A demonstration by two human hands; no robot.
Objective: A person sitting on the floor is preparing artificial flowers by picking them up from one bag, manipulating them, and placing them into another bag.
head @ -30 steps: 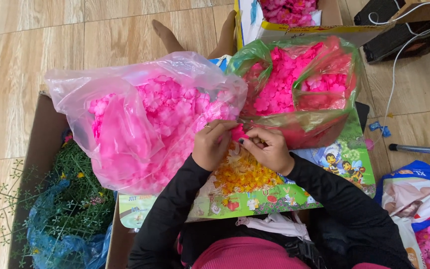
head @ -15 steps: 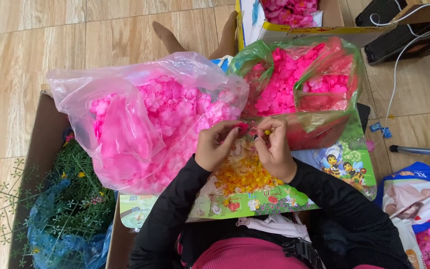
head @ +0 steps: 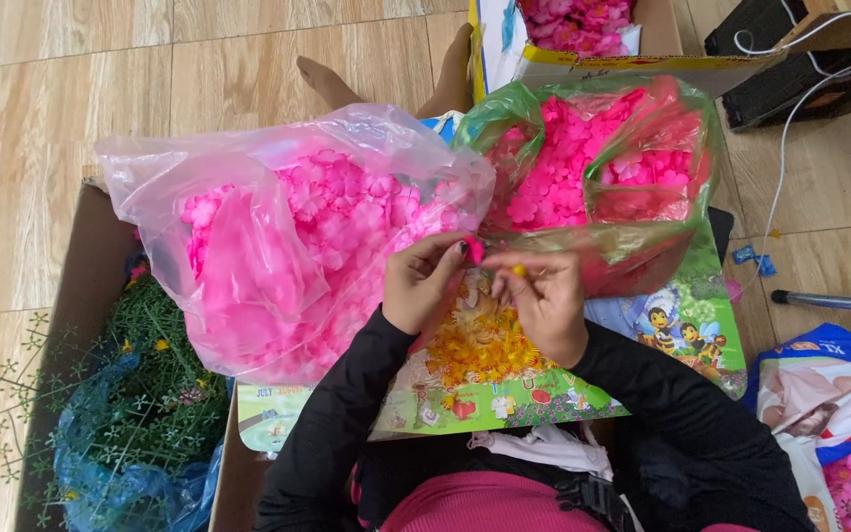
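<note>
Home floor workspace, wood-look floor tiles (head: 71,128), cardboard boxes (head: 86,286) (flower-filled bags (head: 278,246))

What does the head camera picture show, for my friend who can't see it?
A person's left hand pinches a small pink petal while the right hand pinches a tiny yellow piece, held close together above a pile of yellow pieces on a colourful board. A clear bag of pink petals and a green bag of pink petals sit just beyond.
</note>
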